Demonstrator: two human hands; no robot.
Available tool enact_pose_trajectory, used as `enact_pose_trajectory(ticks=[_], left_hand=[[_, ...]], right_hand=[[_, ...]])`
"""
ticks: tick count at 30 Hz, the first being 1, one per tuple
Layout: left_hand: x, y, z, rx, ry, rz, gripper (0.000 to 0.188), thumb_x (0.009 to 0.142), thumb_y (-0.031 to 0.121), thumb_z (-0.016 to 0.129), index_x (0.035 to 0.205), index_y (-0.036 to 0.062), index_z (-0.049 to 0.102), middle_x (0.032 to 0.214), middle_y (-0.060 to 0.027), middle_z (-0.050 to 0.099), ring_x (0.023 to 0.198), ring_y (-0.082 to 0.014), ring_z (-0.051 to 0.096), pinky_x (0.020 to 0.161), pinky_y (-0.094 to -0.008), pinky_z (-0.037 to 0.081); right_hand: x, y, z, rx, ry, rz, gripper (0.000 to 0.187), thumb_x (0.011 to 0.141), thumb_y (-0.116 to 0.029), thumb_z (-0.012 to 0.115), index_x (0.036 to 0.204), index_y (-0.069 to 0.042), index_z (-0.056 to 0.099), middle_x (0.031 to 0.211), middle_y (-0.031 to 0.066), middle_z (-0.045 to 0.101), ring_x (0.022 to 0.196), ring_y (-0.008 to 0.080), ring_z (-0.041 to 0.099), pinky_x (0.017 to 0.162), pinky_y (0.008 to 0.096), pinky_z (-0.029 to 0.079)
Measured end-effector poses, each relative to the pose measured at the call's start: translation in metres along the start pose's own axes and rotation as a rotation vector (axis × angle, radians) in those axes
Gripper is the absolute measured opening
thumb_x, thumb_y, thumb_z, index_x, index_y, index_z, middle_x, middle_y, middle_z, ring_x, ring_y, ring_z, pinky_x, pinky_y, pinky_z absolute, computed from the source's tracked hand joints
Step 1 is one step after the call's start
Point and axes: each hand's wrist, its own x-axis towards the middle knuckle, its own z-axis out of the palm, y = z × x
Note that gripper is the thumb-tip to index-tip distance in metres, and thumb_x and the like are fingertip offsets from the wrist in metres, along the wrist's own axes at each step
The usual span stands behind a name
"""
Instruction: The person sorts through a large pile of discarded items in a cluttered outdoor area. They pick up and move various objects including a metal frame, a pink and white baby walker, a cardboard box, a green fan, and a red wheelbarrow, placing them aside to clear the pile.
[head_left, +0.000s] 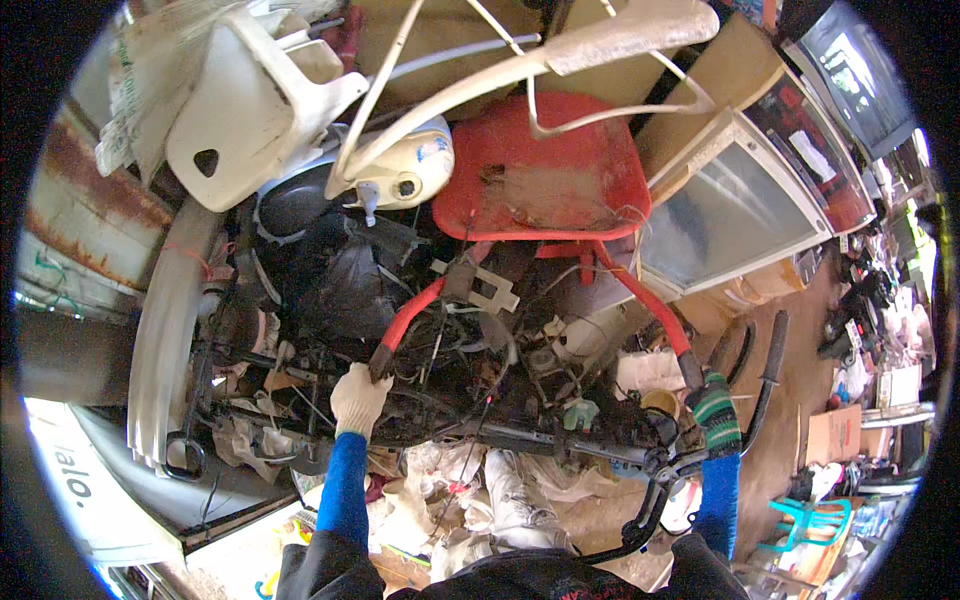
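A red wheelbarrow [545,175] stands in front of me, its dusty tray away from me and its two red handles reaching back toward me. My left hand [360,402], in a white knit glove, is closed on the dark end of the left handle [408,318]. At the dark end of the right handle [655,312], my right hand [714,415] is closed too, in a green and dark striped glove. Beneath the handles lies a tangle of dark metal parts, partly hidden. A black bar [640,515] curves close by my right forearm.
A dirty white curved frame [450,100] arches over the tray's left side. White moulded plastic [235,120] and a cream rounded appliance [415,165] sit at the far left. Old screen cabinets [735,195] stand far right. A teal plastic chair [812,522] is lower right.
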Motion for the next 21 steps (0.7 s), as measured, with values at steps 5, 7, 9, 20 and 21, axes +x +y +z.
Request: enact_pose_trajectory(ticks=[5,7,9,20,21], left_hand=[[-0.011,0.000,0.009,0.013,-0.028,0.008,0.057,0.083,0.048,0.077,0.109,-0.0009,0.064,0.093,-0.0236,0.074,0.091,-0.0415,0.073,0.079,-0.0503,0.058],[-0.006,0.005,0.015,-0.028,-0.006,-0.010,0.053,0.083,0.050,0.076,0.098,0.0000,0.068,0.090,-0.0225,0.073,0.088,-0.0416,0.072,0.076,-0.0514,0.057],[-0.001,0.010,0.018,0.020,-0.039,-0.034,0.054,0.083,0.048,0.076,0.107,0.0006,0.065,0.094,-0.0221,0.075,0.092,-0.0396,0.074,0.080,-0.0497,0.059],[-0.029,0.007,-0.050,0.062,0.023,0.109,0.057,0.083,0.052,0.076,0.103,-0.0006,0.065,0.091,-0.0252,0.073,0.091,-0.0421,0.072,0.079,-0.0517,0.058],[-0.033,0.010,-0.052,0.059,0.045,0.117,0.057,0.083,0.051,0.076,0.103,-0.0006,0.065,0.091,-0.0255,0.073,0.091,-0.0423,0.072,0.080,-0.0518,0.057]], right_hand=[[-0.054,0.065,0.007,0.054,0.002,0.172,0.048,0.079,-0.045,0.073,0.106,-0.006,0.064,0.078,0.0018,0.064,0.068,0.0210,0.063,0.057,0.0389,0.050],[-0.061,0.077,0.008,0.054,-0.003,0.197,0.047,0.080,-0.044,0.074,0.106,-0.006,0.064,0.078,0.0020,0.064,0.068,0.0211,0.063,0.057,0.0389,0.050],[-0.062,0.082,0.011,0.044,-0.003,0.206,0.046,0.080,-0.042,0.074,0.106,-0.006,0.065,0.078,0.0023,0.065,0.069,0.0211,0.064,0.057,0.0389,0.050],[-0.101,0.105,0.010,-0.009,0.020,0.167,0.040,0.081,-0.035,0.075,0.106,-0.005,0.067,0.079,0.0038,0.066,0.069,0.0214,0.065,0.058,0.0390,0.050],[-0.102,0.104,0.007,-0.016,0.019,0.167,0.039,0.081,-0.035,0.075,0.106,-0.005,0.067,0.079,0.0040,0.066,0.069,0.0214,0.065,0.058,0.0390,0.050]])
